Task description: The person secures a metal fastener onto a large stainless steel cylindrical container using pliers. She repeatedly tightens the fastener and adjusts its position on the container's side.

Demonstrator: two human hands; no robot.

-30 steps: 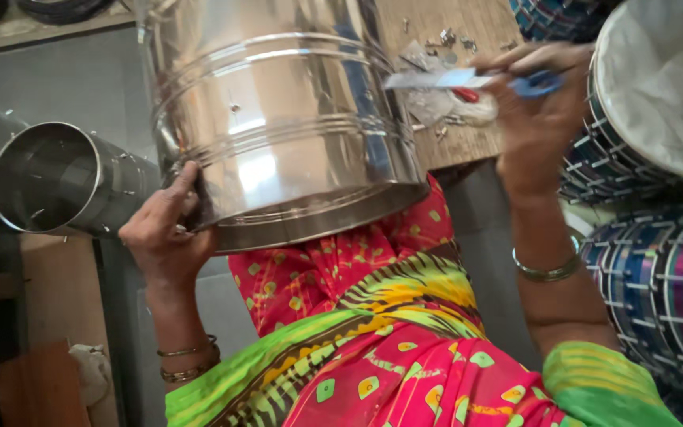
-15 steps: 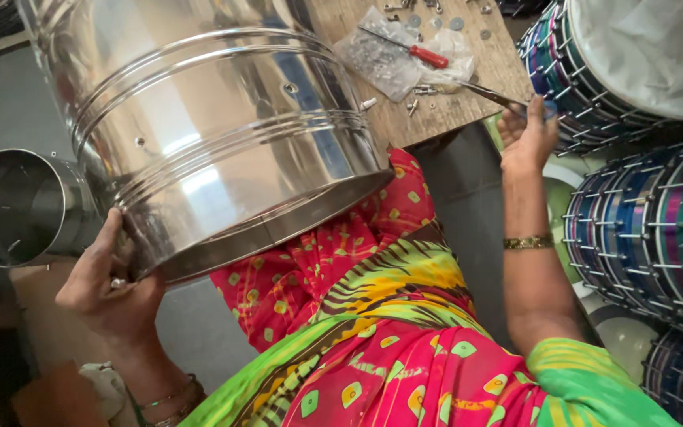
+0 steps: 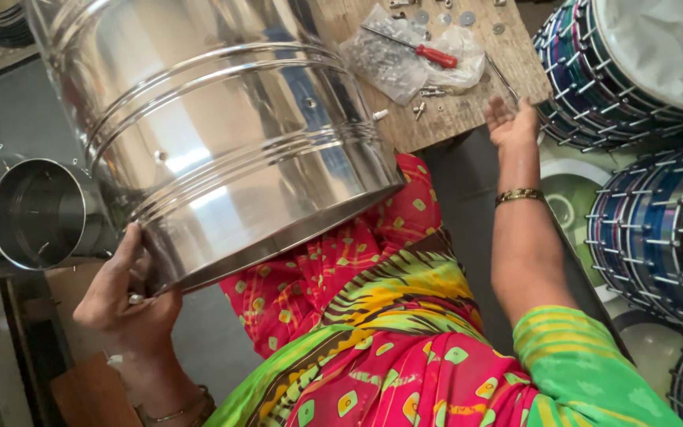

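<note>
A large shiny steel drum shell (image 3: 223,142) lies tilted across my lap, its open rim toward me. My left hand (image 3: 124,296) grips the shell's near rim at the lower left. My right hand (image 3: 511,122) is raised with fingers apart at the edge of a wooden board (image 3: 456,115), holding nothing; a thin metal rod (image 3: 503,79) lies just beyond its fingertips. On the board lie a red-handled screwdriver (image 3: 424,51), a clear plastic bag (image 3: 393,55) of small metal parts, and loose screws and washers.
A smaller steel shell (image 3: 41,213) lies on its side at the left. Finished drums with blue, laced sides (image 3: 658,229) are stacked at the right, the top one white-skinned (image 3: 658,39). My bright patterned cloth (image 3: 373,332) covers my lap.
My right hand has drawn back from the board's far side to its near edge and opened. The view has shifted, so the shell and left hand sit lower left.
</note>
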